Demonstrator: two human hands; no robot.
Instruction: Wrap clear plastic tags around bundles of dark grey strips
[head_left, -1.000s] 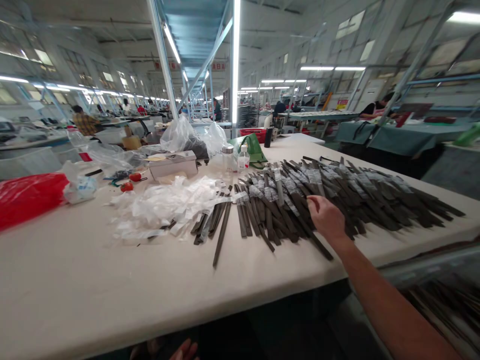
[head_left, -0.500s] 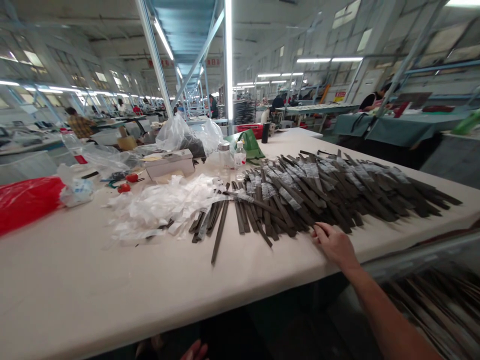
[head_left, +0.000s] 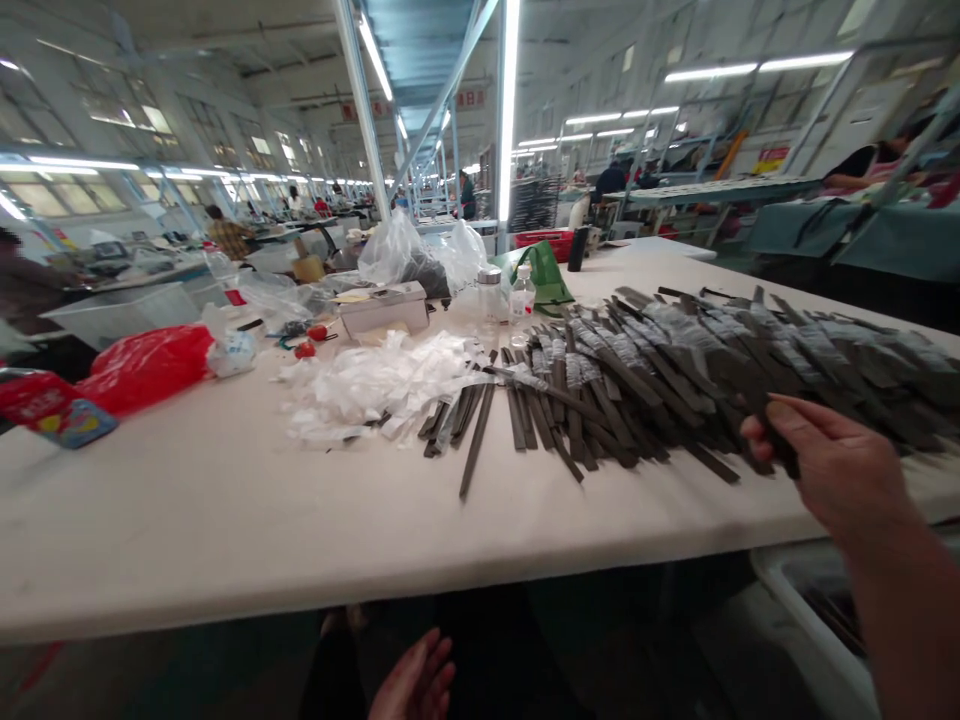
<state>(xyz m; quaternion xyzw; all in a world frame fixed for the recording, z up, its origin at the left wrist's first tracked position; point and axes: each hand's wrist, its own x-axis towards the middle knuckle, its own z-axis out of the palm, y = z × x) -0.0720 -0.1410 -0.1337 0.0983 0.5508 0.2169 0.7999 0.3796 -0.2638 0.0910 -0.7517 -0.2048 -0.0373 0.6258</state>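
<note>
A heap of dark grey-brown flat strips (head_left: pixel 645 380), many wrapped in clear film, spreads over the right half of the white-covered table (head_left: pixel 300 530). My right hand (head_left: pixel 832 460) is closed, thumb on top, around a dark strip bundle (head_left: pixel 784 440) at the heap's front right. The fingers hide part of it, and I cannot tell how many strips it has. Below the table's front edge, my left hand (head_left: pixel 416 680) is open, its fingers loosely bent and nothing in them. Crumpled white film (head_left: pixel 382 385) lies left of the strips.
Behind the film stand a white box (head_left: pixel 384 312), a glass jar (head_left: pixel 490 297), a small bottle (head_left: pixel 523 292) and a green bag (head_left: pixel 544 275). Red bags (head_left: pixel 150 368) lie at left. Beneath the table at lower right is a pale bin (head_left: pixel 817 640). Other people work farther back.
My right hand has lifted and moved right from the heap's front edge, now with a dark strip bundle in it. My left hand has come further into view. The camera has turned left.
</note>
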